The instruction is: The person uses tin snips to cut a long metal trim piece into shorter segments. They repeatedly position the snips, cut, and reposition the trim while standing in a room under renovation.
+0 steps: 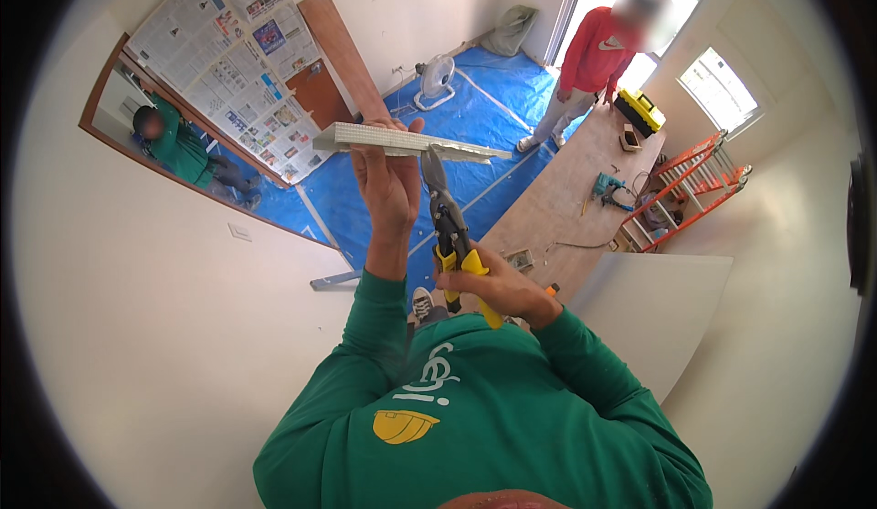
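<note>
My left hand [391, 185] is raised, its fingers wrapped around a light metal channel [406, 141] with a dimpled surface. The strip lies nearly level and tapers to a thin end at the right. My right hand [502, 285] grips a pair of tin snips [445, 215] by their yellow handles, which stand somewhat apart. The snips point upward, and their blade tips meet the channel's near edge just right of my left fingers. Whether the blades have bitten into the metal cannot be told.
Blue sheeting [338, 198] covers the floor, with a white fan [436, 78] on it. A person in red [589, 52] stands by a wooden worktop [539, 207] bearing a yellow-black toolbox [639, 111] and a teal power tool [612, 191]. An orange ladder [685, 189] is at right; newspaper [228, 79] covers a left panel.
</note>
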The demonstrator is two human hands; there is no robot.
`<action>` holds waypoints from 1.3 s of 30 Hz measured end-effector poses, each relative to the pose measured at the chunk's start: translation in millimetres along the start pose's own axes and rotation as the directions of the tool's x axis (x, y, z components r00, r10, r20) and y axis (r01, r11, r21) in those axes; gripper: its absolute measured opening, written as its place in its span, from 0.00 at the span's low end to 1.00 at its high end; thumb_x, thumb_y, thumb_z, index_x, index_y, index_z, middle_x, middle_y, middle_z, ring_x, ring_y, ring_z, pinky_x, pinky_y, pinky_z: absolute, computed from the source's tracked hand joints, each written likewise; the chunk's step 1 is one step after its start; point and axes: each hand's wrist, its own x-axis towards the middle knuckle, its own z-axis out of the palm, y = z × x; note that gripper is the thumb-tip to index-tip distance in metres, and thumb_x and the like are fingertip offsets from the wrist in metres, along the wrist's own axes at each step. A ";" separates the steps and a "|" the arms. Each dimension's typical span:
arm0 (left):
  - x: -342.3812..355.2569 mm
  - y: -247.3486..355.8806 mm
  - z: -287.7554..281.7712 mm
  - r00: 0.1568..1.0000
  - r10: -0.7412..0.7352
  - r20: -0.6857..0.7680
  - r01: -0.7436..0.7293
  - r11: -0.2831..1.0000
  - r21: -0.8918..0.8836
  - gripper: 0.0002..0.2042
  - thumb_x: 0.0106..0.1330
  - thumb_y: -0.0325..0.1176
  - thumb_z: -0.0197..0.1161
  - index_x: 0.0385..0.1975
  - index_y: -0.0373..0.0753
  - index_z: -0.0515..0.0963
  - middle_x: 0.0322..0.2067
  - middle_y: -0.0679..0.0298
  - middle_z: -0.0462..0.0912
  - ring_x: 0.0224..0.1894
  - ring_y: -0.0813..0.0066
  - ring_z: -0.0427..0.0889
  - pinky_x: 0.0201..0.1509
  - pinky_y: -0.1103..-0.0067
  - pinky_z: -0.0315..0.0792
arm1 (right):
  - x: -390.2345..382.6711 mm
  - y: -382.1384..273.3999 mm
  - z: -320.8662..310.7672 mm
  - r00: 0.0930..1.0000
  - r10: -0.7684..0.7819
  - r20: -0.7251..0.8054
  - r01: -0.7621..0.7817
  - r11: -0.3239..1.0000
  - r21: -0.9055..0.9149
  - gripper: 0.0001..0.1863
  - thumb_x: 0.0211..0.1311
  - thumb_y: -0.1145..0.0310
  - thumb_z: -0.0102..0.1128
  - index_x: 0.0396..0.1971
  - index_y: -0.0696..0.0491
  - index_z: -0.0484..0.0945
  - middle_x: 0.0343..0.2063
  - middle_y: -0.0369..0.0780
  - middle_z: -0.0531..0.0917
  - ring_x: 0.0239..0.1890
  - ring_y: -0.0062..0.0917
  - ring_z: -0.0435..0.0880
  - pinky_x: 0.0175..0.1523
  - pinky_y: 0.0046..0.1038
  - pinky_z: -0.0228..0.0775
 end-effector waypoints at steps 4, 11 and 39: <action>0.3 0.0 0.0 1.000 0.010 0.010 -0.011 1.000 0.020 0.12 0.89 0.43 0.56 0.51 0.42 0.79 0.47 0.66 0.77 0.54 0.73 0.79 0.76 0.53 0.76 | 2.1 1.7 -0.7 1.000 0.006 0.022 -0.007 0.999 0.038 0.26 0.72 0.57 0.75 0.62 0.54 0.78 0.49 0.37 0.84 0.51 0.25 0.83 0.61 0.32 0.75; -1.2 -1.2 -1.7 0.999 -0.004 -0.032 0.003 0.999 -0.037 0.11 0.89 0.44 0.56 0.50 0.43 0.78 0.47 0.66 0.77 0.54 0.73 0.78 0.76 0.52 0.75 | 7.8 2.6 -1.3 0.999 0.018 0.044 -0.021 0.997 0.068 0.23 0.71 0.59 0.75 0.59 0.55 0.81 0.47 0.37 0.85 0.51 0.25 0.84 0.61 0.33 0.75; 13.1 32.2 -41.2 0.970 -0.093 -0.227 0.100 0.995 0.020 0.12 0.86 0.43 0.60 0.59 0.45 0.78 0.51 0.67 0.82 0.56 0.72 0.83 0.76 0.55 0.77 | -44.1 22.0 -15.6 0.988 -0.026 0.155 -0.031 0.934 0.355 0.22 0.73 0.68 0.67 0.63 0.56 0.76 0.53 0.43 0.86 0.55 0.31 0.88 0.63 0.34 0.78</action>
